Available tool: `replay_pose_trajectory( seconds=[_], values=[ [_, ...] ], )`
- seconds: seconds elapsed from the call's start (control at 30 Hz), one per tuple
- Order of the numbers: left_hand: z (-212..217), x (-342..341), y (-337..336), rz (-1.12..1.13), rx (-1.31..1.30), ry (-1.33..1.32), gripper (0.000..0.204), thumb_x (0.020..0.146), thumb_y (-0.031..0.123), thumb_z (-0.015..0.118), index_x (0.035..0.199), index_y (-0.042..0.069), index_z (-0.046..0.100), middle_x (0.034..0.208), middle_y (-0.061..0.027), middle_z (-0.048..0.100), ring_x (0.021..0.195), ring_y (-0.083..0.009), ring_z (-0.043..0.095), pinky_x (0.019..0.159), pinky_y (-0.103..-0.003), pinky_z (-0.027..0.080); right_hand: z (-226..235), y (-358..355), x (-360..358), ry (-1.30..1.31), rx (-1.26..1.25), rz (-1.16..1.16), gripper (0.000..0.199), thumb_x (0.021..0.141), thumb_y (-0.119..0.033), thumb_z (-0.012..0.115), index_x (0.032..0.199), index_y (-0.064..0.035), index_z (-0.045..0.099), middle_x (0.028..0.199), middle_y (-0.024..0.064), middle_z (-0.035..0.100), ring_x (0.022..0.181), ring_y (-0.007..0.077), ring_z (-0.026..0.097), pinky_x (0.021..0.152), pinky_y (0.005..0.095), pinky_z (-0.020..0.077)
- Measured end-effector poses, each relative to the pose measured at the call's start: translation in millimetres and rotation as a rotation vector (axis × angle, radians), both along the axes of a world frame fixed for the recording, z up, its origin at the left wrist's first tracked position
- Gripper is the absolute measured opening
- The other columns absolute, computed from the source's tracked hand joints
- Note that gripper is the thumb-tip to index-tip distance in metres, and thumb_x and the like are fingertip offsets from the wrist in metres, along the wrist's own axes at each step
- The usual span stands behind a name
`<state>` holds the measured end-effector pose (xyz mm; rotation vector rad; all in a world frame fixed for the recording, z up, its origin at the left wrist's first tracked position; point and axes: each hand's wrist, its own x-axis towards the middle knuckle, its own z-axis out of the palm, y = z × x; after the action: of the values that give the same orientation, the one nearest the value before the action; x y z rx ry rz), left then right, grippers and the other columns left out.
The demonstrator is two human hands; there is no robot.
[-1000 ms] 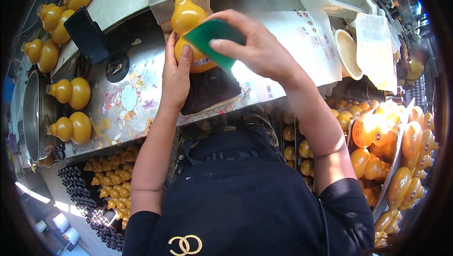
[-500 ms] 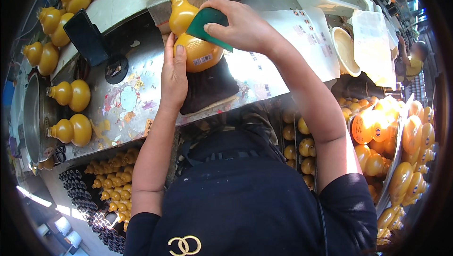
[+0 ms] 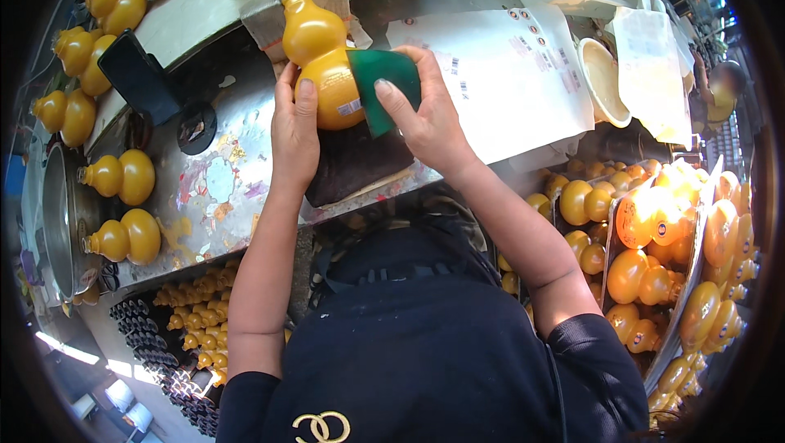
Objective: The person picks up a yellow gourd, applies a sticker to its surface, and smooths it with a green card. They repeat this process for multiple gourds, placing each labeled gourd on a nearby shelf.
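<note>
A yellow gourd-shaped bottle (image 3: 315, 30) lies tilted on a dark cloth pad (image 3: 360, 167), its neck pointing away from me. My left hand (image 3: 295, 124) is closed round the left side of its wide lower bulb, thumb on top. A small barcode label sits low on that bulb. In my right hand (image 3: 425, 116) a flat green scraper (image 3: 378, 87) is pinched between thumb and fingers. The scraper's left edge touches the bulb's right side, next to the label.
Sheets of stickers (image 3: 499, 100) lie to the right, beside a cream oval basin (image 3: 603, 83). A phone on a stand (image 3: 141, 75), more gourd bottles (image 3: 124, 236) and a metal basin (image 3: 61, 214) are at the left. Trays of gourd bottles (image 3: 630, 275) stand low at the right.
My right hand and the green scraper have moved down, from the waist of the bottle to the right side of its lower bulb. My left hand still holds the bottle.
</note>
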<state>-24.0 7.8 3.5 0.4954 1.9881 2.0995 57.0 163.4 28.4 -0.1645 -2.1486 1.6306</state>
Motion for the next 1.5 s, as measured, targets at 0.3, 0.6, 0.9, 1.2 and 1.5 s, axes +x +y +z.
replay_pose_trajectory(
  seconds=[0.3,0.6,0.9,1.2,1.5],
  values=[
    [5,4,3,-0.032,-0.037,-0.019,0.077,0.093,0.053,0.051,0.142,-0.002,0.028,0.131,-0.0164,0.048,0.122,-0.0222,0.048,0.103,-0.032,0.035,4,2,6,-0.049,0.041,0.007,0.039,0.091,-0.023,0.059,0.12,-0.0024,0.043,0.104,0.0148,0.053,0.096,0.0231,0.055,0.086,0.0339,0.0446],
    [13,6,2,-0.079,-0.088,-0.046,0.072,0.098,0.052,0.037,0.145,-0.001,0.025,0.142,-0.0146,0.037,0.132,-0.0216,0.037,0.11,-0.033,0.026,-1,7,7,-0.11,0.009,-0.018,0.042,0.091,-0.022,0.06,0.123,-0.0014,0.04,0.107,0.0147,0.052,0.099,0.0233,0.054,0.087,0.0335,0.0443],
    [12,5,2,-0.073,-0.034,-0.059,0.07,0.099,0.048,0.036,0.145,-0.003,0.021,0.139,-0.0179,0.04,0.129,-0.0238,0.041,0.107,-0.034,0.03,-2,-8,12,0.447,0.705,-0.048,0.043,0.063,-0.003,0.071,0.104,-0.0169,0.071,0.095,-0.0037,0.059,0.08,0.0136,0.052,0.067,0.0263,0.0388],
    [15,5,0,-0.118,-0.036,-0.098,0.071,0.099,0.047,0.033,0.147,-0.003,0.018,0.143,-0.0175,0.035,0.132,-0.0243,0.037,0.109,-0.034,0.029,-6,-10,17,0.392,0.874,0.074,0.038,0.067,-0.015,0.071,0.104,-0.0231,0.071,0.098,-0.0108,0.058,0.081,0.0087,0.049,0.069,0.0253,0.034],
    [9,4,0,-0.084,0.062,-0.167,0.063,0.102,0.04,0.03,0.147,-0.003,0.019,0.144,-0.0165,0.033,0.134,-0.024,0.034,0.11,-0.034,0.026,59,26,-36,-0.05,0.287,0.37,0.025,0.084,-0.016,0.067,0.104,-0.005,0.058,0.087,0.0149,0.062,0.081,0.0336,0.062,0.07,0.0371,0.0496]
  ],
)
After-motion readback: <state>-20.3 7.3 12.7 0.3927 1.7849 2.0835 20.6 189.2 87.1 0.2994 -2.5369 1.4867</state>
